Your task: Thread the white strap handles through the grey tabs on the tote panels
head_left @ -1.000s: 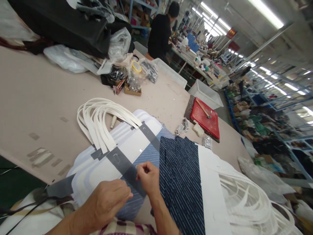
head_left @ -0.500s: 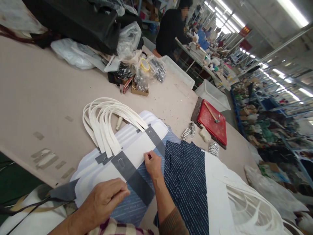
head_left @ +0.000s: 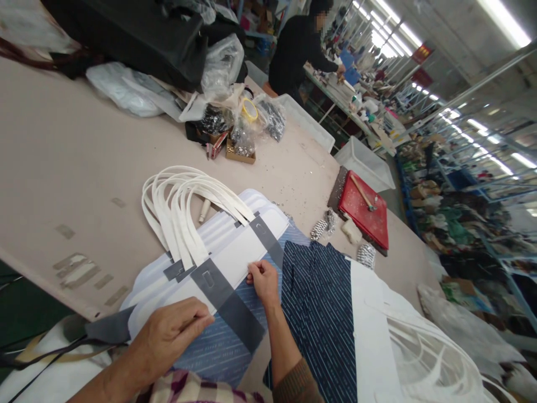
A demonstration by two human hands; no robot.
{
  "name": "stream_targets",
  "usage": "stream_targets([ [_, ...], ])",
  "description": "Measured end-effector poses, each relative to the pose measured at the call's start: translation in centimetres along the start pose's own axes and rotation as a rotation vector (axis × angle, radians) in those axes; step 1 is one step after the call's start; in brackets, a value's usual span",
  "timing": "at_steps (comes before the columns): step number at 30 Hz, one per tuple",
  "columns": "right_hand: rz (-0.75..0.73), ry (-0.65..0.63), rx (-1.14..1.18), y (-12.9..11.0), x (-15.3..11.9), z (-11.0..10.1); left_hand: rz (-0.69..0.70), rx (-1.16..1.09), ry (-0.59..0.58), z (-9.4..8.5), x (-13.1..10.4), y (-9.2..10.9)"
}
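In front of me lies a stack of bag panels, with blue striped fabric [head_left: 222,350], a white band [head_left: 241,257] and grey straps [head_left: 229,305] across it. White looped handles [head_left: 168,215] rise from its far edge. My left hand [head_left: 172,330] is over the near end of the white band, thumb and fingers pressed together. My right hand [head_left: 265,281] pinches at the band's lower edge, right of the grey strap. Whatever is between the fingertips of either hand is too small to make out. Dark blue striped panels [head_left: 319,313] lie to the right.
A red board [head_left: 364,210] carrying a hammer [head_left: 363,193] sits at the table's far right. Across the table are a small cardboard box [head_left: 240,152], yellow tape [head_left: 249,110] and plastic bags. A co-worker [head_left: 289,56] in black is at another table behind.
My left hand has shifted slightly left and away from me along the panel. My right hand stays nearly in place. The co-worker's arm has moved.
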State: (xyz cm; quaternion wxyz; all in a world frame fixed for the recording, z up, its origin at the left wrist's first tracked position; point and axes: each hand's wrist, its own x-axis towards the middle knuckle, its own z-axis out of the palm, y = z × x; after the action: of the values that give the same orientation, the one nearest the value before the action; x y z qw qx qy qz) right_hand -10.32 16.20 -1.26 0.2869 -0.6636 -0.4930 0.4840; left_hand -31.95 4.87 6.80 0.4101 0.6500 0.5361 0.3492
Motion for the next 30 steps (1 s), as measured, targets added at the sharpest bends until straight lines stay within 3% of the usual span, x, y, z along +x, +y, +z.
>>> stream_targets([
  [4,-0.039,0.027,-0.141,-0.4,0.3,0.0,-0.008,-0.012,0.016,0.3,-0.1,0.2],
  [9,0.097,0.020,-0.104,-0.3,1.0,0.0,0.035,-0.003,0.013,-0.2,0.2,0.2],
  [15,0.220,-0.059,0.042,0.3,0.8,-2.6,-0.049,-0.050,0.047,-1.0,-0.7,-0.7],
  [19,0.131,-0.099,0.123,-0.1,-0.2,-3.5,-0.090,-0.076,0.087,-1.0,-1.7,-1.5],
  [23,0.010,-0.078,0.092,-0.7,-1.1,-2.1,-0.117,-0.041,0.085,-0.8,-2.5,-1.7],
  [30,-0.391,0.139,-0.469,-0.4,-1.1,0.2,-0.134,-0.011,0.031,-0.9,-2.3,-1.0],
])
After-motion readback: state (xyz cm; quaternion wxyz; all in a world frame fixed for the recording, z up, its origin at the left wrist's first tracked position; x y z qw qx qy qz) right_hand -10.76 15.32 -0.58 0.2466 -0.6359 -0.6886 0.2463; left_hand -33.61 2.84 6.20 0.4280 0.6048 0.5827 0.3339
